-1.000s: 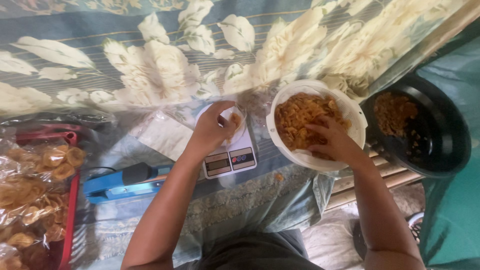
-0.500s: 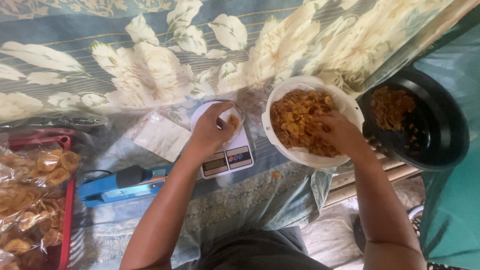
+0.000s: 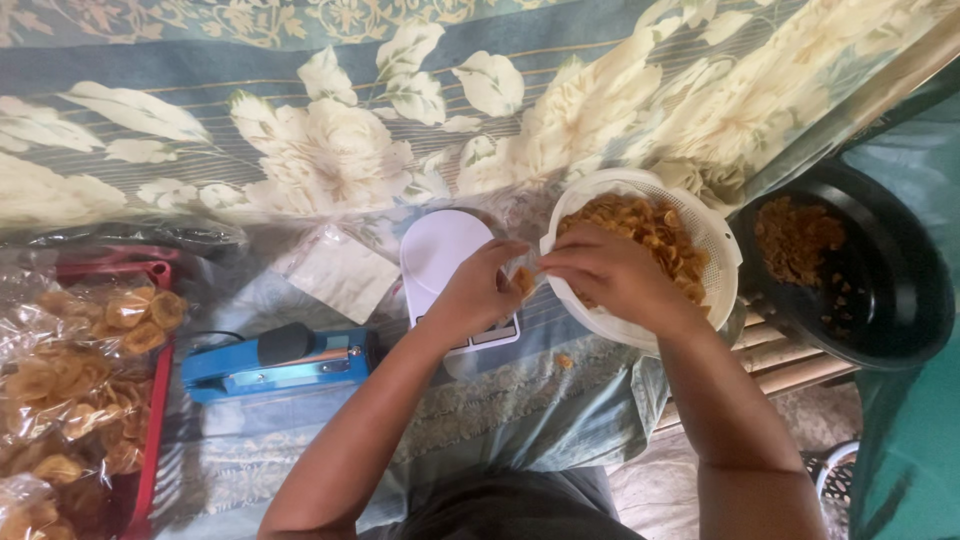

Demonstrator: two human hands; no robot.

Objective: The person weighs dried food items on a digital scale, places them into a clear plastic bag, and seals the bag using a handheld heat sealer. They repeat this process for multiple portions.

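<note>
While the left hand (image 3: 478,290) pinches a small bag of chips (image 3: 521,280) over the white scale (image 3: 440,255), the right hand (image 3: 610,275) rests with curled fingers on the white basket (image 3: 715,285) of fried chips (image 3: 650,235), its fingertips at the bag's mouth. This looks like the filling step. The next move probably needs a steady bag mouth. A blue sealer (image 3: 275,362) lies near; a black bowl (image 3: 900,300) stands beside the basket.

**Bare arms, dark garment**

Both forearms are showing bare to past the elbow, with no sleeves, rings, watch or bands appearing on the left hand (image 3: 478,292) or right hand (image 3: 600,270). A dark grey garment is covering the lap (bottom edge, partly cut off).
</note>
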